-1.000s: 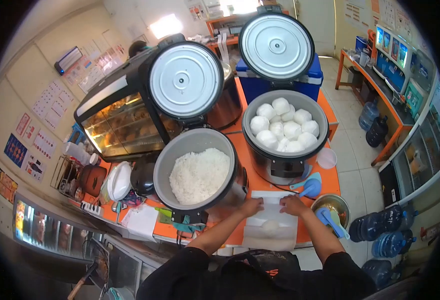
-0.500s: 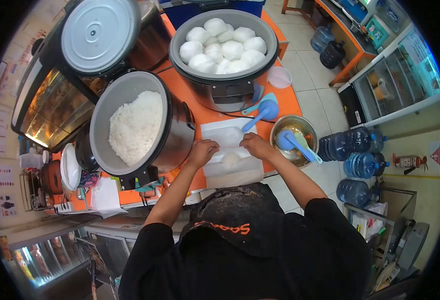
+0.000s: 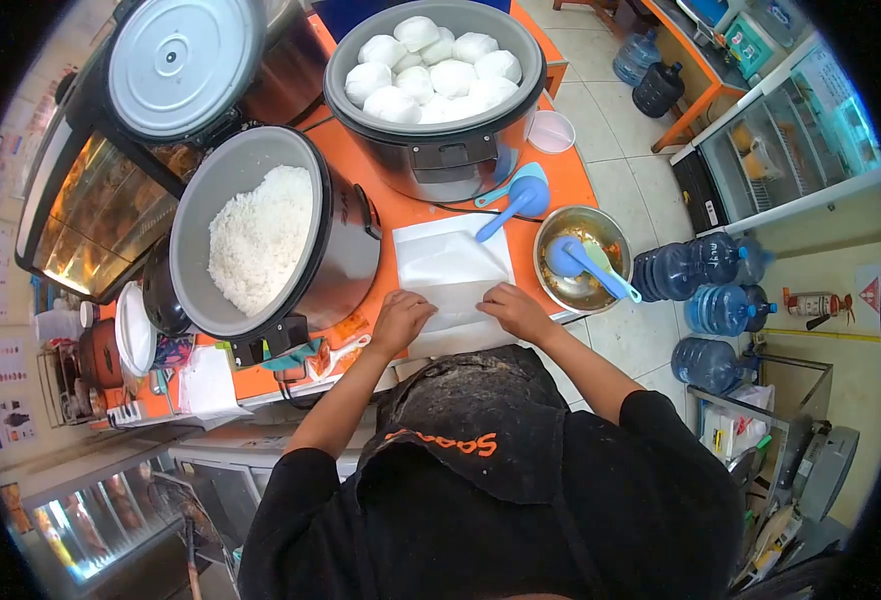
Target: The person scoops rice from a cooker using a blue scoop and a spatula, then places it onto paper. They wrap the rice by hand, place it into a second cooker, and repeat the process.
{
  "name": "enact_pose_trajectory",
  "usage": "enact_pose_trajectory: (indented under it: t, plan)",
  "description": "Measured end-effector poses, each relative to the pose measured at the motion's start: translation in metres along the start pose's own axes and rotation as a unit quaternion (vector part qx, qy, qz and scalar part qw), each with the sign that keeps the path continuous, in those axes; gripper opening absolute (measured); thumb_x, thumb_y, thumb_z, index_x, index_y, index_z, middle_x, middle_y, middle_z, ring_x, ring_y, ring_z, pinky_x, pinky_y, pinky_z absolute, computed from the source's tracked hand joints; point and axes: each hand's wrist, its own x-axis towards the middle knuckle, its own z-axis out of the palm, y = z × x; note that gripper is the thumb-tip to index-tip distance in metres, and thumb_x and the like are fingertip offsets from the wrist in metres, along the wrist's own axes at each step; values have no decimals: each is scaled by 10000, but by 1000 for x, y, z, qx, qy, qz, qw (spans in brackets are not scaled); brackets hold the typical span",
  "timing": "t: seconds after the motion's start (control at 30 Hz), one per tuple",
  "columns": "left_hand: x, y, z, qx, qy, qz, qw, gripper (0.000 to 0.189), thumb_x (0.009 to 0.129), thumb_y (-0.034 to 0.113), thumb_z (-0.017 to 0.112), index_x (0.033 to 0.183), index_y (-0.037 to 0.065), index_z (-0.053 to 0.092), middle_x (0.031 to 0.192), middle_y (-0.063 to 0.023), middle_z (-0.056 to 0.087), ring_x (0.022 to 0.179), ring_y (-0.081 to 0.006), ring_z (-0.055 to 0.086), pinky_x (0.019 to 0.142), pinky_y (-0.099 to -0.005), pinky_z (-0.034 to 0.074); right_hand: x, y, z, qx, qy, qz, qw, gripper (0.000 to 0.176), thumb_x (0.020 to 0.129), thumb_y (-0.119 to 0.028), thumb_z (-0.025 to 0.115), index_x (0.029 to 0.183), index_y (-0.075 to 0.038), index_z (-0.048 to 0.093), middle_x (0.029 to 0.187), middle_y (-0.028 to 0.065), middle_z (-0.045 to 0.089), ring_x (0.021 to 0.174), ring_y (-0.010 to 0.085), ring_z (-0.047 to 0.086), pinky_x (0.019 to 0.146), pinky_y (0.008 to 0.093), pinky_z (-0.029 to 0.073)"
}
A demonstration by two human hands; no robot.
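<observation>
A thin white sheet of wrapping paper [image 3: 456,305] lies folded toward my body, its edge pinched at both sides. My left hand [image 3: 404,320] is closed on the left part of that edge. On the right part, my right hand [image 3: 517,309] grips the same sheet with bent fingers. The rice mound is hidden by the fold and my hands. More white paper [image 3: 441,250] lies flat just beyond. A blue ladle [image 3: 526,197] rests at its upper right corner, over a light-blue rice paddle [image 3: 506,188].
An open cooker [image 3: 351,250] of loose rice [image 3: 266,240] stands left. Another cooker [image 3: 436,160] behind holds several white wrapped bundles [image 3: 451,78]. On the right is a metal bowl [image 3: 551,285] with a blue ladle [image 3: 566,257]. Water jugs [image 3: 696,268] lie on the floor.
The near edge of the paper has come over the rice mound, which showed between my hands before. Both hands have shifted slightly toward my body, and the whole view has moved a little.
</observation>
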Motion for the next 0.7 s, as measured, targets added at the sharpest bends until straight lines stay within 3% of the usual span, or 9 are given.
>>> enact_pose_trajectory:
  t: [0.17,0.37,0.5,0.57,0.7]
  plan:
    - [-22,-9,29,13,-22,17,1000,148,847,128,707,988,140,749,1090,-85,684,1138,-268,620,1106,-467,396,-26,5,28,-10,-8,14,1000,327,753,28,615,1061,-36,704,972,72,641,966,263,601,849,370,507]
    - [-33,-7,49,-26,-35,-23,999,360,872,213,717,1206,105,639,1213,-132,655,1253,-329,568,1160,-485,355,-37,7,62,0,27,41,999,345,775,-37,672,1120,-32,680,988,90,652,980,281,602,883,388,509]
    - [-39,2,52,-19,-34,-89,995,461,879,280,727,1274,95,579,1236,-139,648,1266,-332,559,1105,-476,391,-33,-6,65,8,51,84,995,459,825,-119,720,1261,-33,607,1007,114,655,1009,316,603,901,410,505]
    - [-42,-5,62,-36,-26,-127,991,481,879,292,729,1288,93,572,1204,-136,669,1226,-329,587,1037,-477,432,-31,-8,67,20,26,166,986,516,841,-142,722,1320,-26,567,1011,140,656,1023,339,605,907,426,503]
    - [-16,9,45,-12,-103,-231,967,519,892,247,707,1353,71,544,1106,-135,709,1085,-337,641,903,-473,454,-10,-6,65,33,-42,286,957,583,848,-133,717,1386,-14,528,994,195,648,1002,376,610,904,452,499]
